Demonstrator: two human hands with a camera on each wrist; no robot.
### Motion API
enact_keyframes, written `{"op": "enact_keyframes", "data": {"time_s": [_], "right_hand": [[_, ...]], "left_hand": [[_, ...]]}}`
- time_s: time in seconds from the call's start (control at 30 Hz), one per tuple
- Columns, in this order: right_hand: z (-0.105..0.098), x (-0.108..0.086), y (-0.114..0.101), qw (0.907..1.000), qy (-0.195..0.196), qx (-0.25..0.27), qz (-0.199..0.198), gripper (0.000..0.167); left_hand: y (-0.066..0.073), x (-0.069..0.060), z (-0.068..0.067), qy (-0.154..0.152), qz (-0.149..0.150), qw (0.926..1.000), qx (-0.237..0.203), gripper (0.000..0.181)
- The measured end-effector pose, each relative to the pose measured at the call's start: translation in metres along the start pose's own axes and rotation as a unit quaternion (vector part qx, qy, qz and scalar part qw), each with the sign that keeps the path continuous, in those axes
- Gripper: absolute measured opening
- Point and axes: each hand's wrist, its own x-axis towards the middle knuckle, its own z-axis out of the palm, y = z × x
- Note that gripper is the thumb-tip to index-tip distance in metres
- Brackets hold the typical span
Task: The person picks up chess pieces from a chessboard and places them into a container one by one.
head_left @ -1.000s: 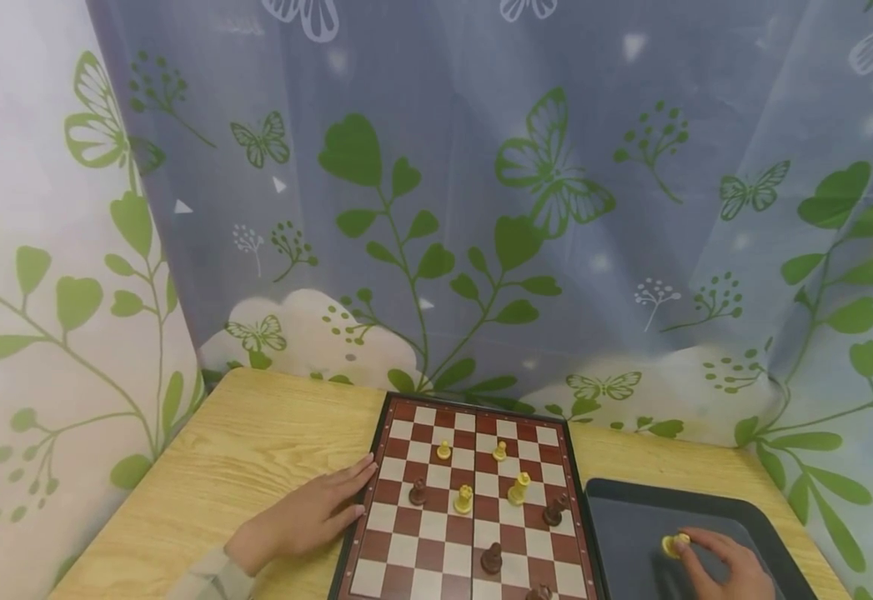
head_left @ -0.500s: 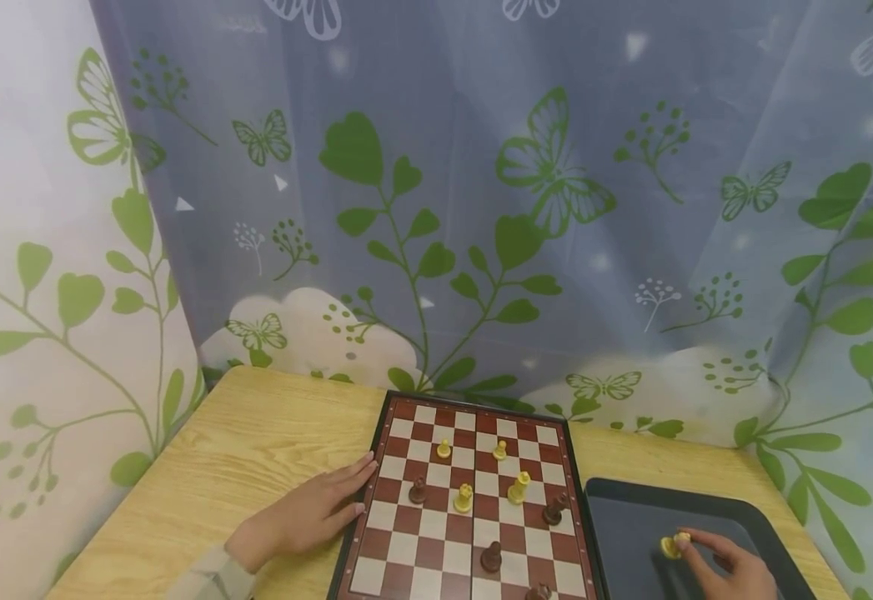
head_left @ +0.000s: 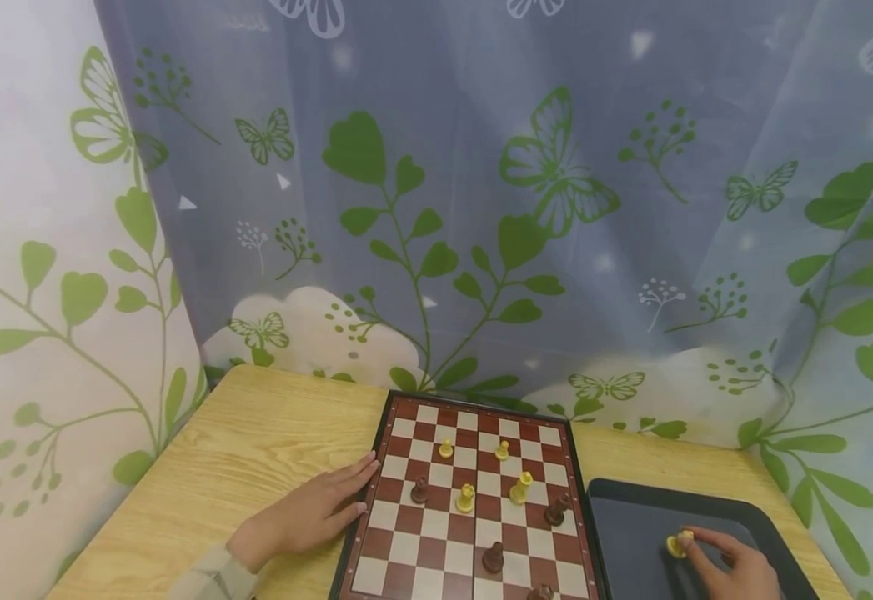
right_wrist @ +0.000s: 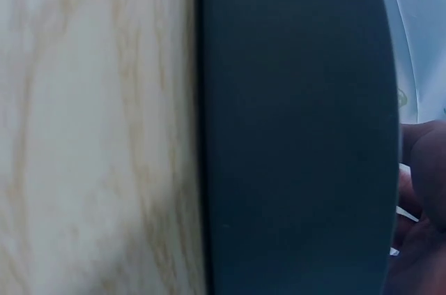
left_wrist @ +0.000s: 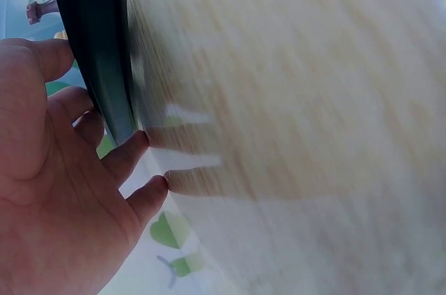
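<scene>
A red and white chessboard [head_left: 413, 550] lies on the wooden table. My left hand [head_left: 304, 512] rests at its left edge with fingers extended; in the left wrist view the left hand [left_wrist: 66, 190] touches the board's dark side [left_wrist: 104, 44] and the table. Over the dark tray [head_left: 631, 517] to the right, my right hand [head_left: 740, 567] pinches a yellow chess piece [head_left: 676, 546] between thumb and finger. The piece is tilted and partly covered by the fingertips. In the right wrist view the tray's outer wall [right_wrist: 300, 127] hides most of the right hand [right_wrist: 425, 218].
Yellow pieces stand on the board, among them a yellow rook [head_left: 465, 498] and a tall yellow piece [head_left: 521, 488]. Several dark pieces are there too, one a dark piece [head_left: 492, 557] near the front. A patterned curtain [head_left: 444, 208] hangs behind the table [head_left: 271, 417].
The yellow piece in my right hand has shifted very slightly and is turned a little. The left hand stays at the board's edge. The whole head view has drifted slightly.
</scene>
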Motion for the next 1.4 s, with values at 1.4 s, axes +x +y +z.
{"op": "enact_keyframes", "data": {"time_s": [1.4], "right_hand": [[-0.015,-0.025,-0.048,0.9963,-0.010,0.019,-0.083,0.038]], "left_hand": [[-0.001,-0.001,0.001,-0.002,-0.008,1.0000,0.000,0.060]]}}
